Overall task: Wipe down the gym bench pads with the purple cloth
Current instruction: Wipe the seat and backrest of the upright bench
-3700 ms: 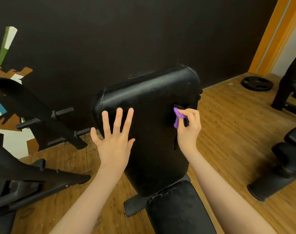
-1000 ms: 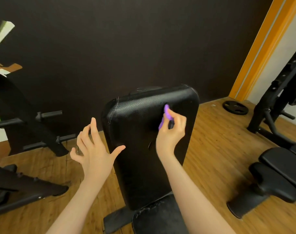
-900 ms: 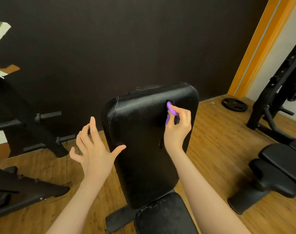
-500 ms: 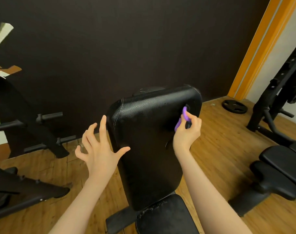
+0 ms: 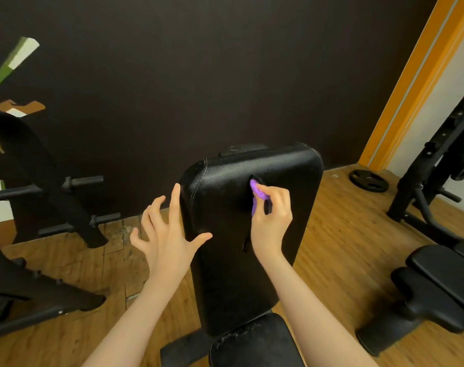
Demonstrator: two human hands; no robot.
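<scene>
A: What is seen first?

B: The upright back pad [image 5: 252, 234] of the bench is taken as the landmark. Behind it a dark wall [image 5: 199, 75] is seen; beneath it a wooden floor [image 5: 344, 234] is spread. To the left of the pad a black weight rack [image 5: 48, 197] is stood, and to its right a second bench [image 5: 437, 282] and a black frame [image 5: 437, 181], with a weight plate [image 5: 368, 180] laid flat on the floor behind and to the right of the pad. The seat pad [image 5: 254, 343] is found directly below the back pad.

A: Which step is judged to be in hand?

B: The upper part of the back pad is being wiped. The purple cloth [image 5: 257, 193], bunched small, is pressed against the pad's face near the top and is pinched in the curled fingers of the right hand [image 5: 272, 221]. The left hand [image 5: 167, 234] is held wide, fingers spread, at the pad's left edge; whether the edge is actually touched cannot be told.

A: What is called for next?

B: Strokes carried down the pad's face are probably needed, then the seat pad, which appears not yet reached.

A: Is anything in the way?

B: Nothing is seen lying on the pads. The small wad covers little at each pass, so spots could be missed.
</scene>
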